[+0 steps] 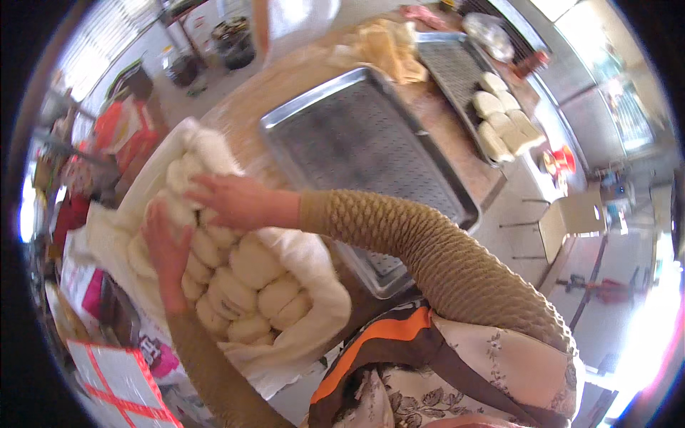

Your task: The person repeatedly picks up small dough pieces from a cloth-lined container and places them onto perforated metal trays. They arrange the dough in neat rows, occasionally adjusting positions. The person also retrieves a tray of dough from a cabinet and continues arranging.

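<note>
Many pale steamed buns (233, 294) fill a container lined with white cloth (321, 315) at the left. On the buns at its upper left lies my left hand (168, 235), fingers somewhat spread. My right hand (230, 200) reaches in from the right just beside it, its fingers over the buns near the cloth's far edge. Whether either hand grips a bun cannot be told, as the hands are slightly blurred. Right of the container is a perforated metal tray (348, 139) with nothing on it, partly hidden by my right sleeve.
A second perforated tray (449, 69) holds several buns (503, 123) at the upper right. Yellowish cloth (390, 48) lies on the wooden table (241, 107) near it, and a plastic bag (487, 35) is beyond. A chair (572, 222) stands right. A taped box (118, 385) is at lower left.
</note>
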The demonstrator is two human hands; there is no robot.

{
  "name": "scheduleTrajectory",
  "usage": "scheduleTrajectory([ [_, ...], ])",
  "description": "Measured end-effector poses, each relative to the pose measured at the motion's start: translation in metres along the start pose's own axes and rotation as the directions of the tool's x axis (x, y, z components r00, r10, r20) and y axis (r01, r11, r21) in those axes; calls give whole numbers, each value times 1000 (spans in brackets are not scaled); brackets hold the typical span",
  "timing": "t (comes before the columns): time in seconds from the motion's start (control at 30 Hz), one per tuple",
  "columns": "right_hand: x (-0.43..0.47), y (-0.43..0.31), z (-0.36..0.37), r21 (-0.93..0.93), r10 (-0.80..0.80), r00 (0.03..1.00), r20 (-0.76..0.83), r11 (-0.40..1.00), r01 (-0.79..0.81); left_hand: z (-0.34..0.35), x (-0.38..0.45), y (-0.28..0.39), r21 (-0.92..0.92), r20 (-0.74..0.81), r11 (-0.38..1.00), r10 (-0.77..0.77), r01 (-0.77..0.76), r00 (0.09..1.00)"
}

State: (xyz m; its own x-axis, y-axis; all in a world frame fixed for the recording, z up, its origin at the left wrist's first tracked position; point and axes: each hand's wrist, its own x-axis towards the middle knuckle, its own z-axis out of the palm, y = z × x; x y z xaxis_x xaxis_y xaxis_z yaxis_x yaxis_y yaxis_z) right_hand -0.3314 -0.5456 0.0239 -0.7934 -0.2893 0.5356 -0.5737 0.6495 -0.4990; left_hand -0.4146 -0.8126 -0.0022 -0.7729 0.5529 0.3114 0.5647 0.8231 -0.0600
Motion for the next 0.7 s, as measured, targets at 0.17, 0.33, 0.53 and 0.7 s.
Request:
scheduleTrajectory([
  [0.17, -136, 13, -119, 16, 90, 963, 255, 995, -98, -44, -33, 30, -186, 105, 975, -105, 123, 989],
  [0.33, -310, 40, -270, -65, 276, 919, 282, 961, -268, -94, -37, 132, -511, 136, 802, -281, 310, 950],
  [0.53, -455, 106, -463, -165, 503, 815, 289, 864, -475, -113, -28, 351, -878, 292, 284, -322, 386, 901],
  [0.7, -511, 170, -581, -58, 666, 726, 173, 743, -667, -88, 21, 506, -835, 487, 255, -68, 487, 871],
])
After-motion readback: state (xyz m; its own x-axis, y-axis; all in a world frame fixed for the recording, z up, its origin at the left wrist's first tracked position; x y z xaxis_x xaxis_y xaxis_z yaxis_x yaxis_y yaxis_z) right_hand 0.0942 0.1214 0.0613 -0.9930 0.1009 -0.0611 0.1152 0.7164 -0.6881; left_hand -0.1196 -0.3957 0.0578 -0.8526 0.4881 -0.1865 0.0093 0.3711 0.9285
